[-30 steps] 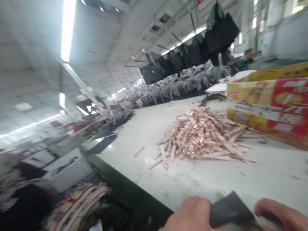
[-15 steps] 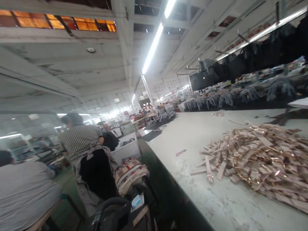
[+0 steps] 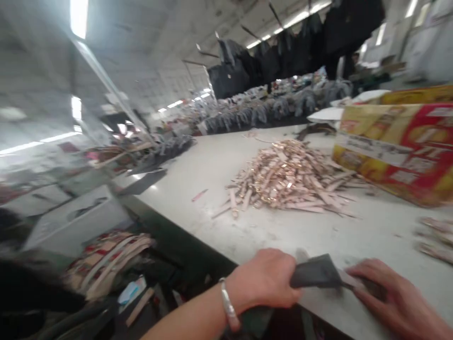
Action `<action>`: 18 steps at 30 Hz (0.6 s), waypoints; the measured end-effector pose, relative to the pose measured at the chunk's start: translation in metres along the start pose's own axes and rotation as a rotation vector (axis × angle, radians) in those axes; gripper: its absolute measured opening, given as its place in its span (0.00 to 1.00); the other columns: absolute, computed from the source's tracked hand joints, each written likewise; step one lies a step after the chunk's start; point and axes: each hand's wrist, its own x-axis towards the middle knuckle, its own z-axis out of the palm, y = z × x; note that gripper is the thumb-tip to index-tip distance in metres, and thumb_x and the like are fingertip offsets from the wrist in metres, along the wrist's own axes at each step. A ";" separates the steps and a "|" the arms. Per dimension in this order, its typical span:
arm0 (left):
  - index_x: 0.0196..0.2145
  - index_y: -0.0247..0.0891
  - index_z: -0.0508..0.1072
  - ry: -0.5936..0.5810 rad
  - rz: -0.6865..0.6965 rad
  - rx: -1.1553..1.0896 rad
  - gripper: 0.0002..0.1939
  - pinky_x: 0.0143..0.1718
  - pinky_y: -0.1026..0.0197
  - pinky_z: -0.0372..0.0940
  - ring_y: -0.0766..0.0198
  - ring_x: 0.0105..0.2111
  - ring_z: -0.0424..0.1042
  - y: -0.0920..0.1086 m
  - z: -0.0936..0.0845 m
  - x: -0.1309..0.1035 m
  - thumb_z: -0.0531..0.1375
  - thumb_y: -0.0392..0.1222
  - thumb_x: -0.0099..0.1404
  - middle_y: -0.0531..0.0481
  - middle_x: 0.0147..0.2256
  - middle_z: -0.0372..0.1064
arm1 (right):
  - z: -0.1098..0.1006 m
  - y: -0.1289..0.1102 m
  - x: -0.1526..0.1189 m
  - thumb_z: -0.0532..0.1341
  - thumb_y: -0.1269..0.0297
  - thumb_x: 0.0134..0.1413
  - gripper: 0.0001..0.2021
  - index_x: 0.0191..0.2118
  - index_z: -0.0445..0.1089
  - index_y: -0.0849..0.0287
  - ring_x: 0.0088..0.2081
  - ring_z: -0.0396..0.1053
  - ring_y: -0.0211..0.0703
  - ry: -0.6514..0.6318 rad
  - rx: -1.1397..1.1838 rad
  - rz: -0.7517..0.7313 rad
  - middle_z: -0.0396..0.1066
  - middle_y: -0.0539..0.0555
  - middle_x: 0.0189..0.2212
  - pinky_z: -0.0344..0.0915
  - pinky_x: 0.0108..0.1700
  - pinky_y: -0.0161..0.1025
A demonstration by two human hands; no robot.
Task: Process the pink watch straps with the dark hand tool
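Note:
Near the table's front edge, my left hand (image 3: 265, 276), with a silver bangle at the wrist, is closed round one end of a dark grey flat piece (image 3: 320, 271), perhaps leather or fabric. At its other end the piece narrows to a thin, pale-edged part. The fingers of my right hand (image 3: 392, 290) are closed on that narrow end; motion blur hides the exact grip. Beyond both hands lies a heap of pale pink straps with gold buckles (image 3: 286, 177), touched by neither. A small pink-handled tool (image 3: 200, 195) rests left of the heap.
The white table (image 3: 208, 156) carries a red and yellow carton (image 3: 392, 146) at the right. More strap pieces (image 3: 437, 236) lie at the right edge. Left of the table stand a white bin (image 3: 79, 219) and striped bundled pieces (image 3: 113, 259). Black bags (image 3: 269, 61) hang behind.
The view has swung right and down. Both my hands and the dark grey piece have come into view, and so has the carton. The people at the left are mostly out of view.

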 end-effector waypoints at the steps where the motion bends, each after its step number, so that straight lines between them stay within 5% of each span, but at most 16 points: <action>1: 0.38 0.38 0.75 -0.004 0.014 0.006 0.18 0.42 0.51 0.66 0.46 0.40 0.73 0.001 -0.002 0.001 0.55 0.52 0.59 0.40 0.38 0.74 | -0.006 0.001 -0.009 0.61 0.62 0.55 0.08 0.41 0.73 0.53 0.41 0.69 0.50 -0.040 -0.009 0.049 0.72 0.57 0.38 0.68 0.42 0.45; 5: 0.38 0.38 0.72 -0.021 0.009 0.060 0.16 0.42 0.51 0.66 0.47 0.41 0.71 0.001 -0.002 0.008 0.54 0.51 0.60 0.41 0.39 0.73 | -0.014 -0.004 -0.010 0.58 0.70 0.52 0.12 0.42 0.73 0.56 0.40 0.67 0.49 -0.147 -0.022 0.137 0.70 0.56 0.36 0.65 0.41 0.44; 10: 0.38 0.40 0.71 -0.040 0.019 0.068 0.16 0.42 0.52 0.66 0.49 0.41 0.71 0.003 0.003 0.013 0.54 0.52 0.60 0.43 0.38 0.72 | -0.015 -0.014 -0.003 0.58 0.69 0.52 0.10 0.41 0.73 0.57 0.37 0.65 0.47 -0.131 -0.009 0.135 0.69 0.55 0.32 0.63 0.38 0.41; 18: 0.37 0.42 0.71 -0.043 0.039 0.085 0.15 0.39 0.54 0.66 0.52 0.39 0.71 0.012 0.002 0.030 0.54 0.53 0.60 0.46 0.37 0.71 | -0.019 -0.014 -0.009 0.60 0.68 0.50 0.22 0.54 0.66 0.58 0.39 0.67 0.46 -0.065 0.085 0.188 0.69 0.55 0.38 0.63 0.41 0.40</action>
